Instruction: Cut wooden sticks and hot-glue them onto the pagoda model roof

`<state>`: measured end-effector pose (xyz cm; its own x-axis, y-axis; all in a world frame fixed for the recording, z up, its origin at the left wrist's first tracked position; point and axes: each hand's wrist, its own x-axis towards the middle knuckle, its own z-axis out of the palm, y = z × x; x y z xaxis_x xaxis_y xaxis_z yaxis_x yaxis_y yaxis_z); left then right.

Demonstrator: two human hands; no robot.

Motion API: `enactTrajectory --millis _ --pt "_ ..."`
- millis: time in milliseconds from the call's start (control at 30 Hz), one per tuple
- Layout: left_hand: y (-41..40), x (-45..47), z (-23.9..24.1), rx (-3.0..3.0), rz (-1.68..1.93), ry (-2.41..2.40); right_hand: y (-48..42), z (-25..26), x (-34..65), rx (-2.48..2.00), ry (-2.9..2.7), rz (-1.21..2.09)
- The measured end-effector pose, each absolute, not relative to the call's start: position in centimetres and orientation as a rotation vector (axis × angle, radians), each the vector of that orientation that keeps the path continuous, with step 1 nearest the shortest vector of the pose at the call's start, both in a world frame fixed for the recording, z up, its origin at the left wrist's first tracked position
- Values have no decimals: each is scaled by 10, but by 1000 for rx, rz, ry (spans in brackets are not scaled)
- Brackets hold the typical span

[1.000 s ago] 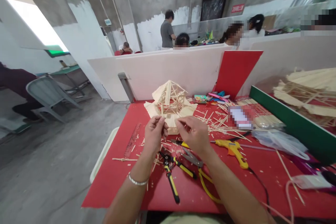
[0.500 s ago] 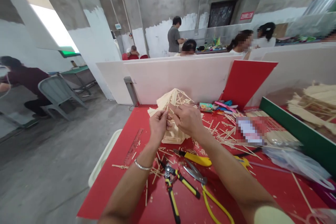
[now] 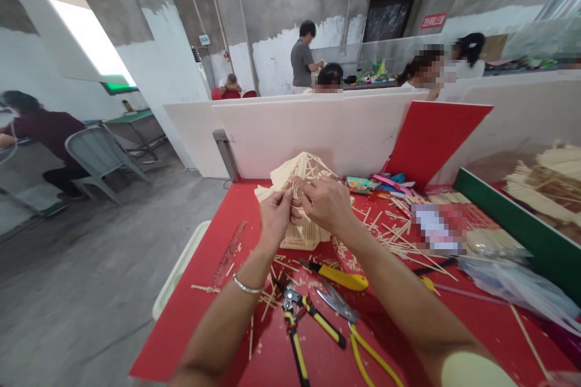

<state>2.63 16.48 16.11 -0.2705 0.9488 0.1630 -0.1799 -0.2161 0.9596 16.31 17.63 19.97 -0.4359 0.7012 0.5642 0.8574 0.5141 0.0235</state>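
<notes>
While our left hand [image 3: 275, 216] & right hand [image 3: 323, 204] pinch one thin stick [image 3: 294, 196], both touch the stick house [image 3: 303, 231] w/ pliers [image 3: 299, 320] near

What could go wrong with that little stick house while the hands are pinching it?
1. The left hand and right hand both press on the stick house. Its thin sticks might snap or come loose if squeezed hard.
2. The pliers and cutters lie between the forearms, so a lowered arm could get poked.
3. Loose sticks litter the table, and an arm might sweep some off.
</notes>
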Motion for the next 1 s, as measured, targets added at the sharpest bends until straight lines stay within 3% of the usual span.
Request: enactTrajectory --millis 1000 --pt "166 24 166 1066 1610 1085 175 201 165 -1255 -2267 -425"
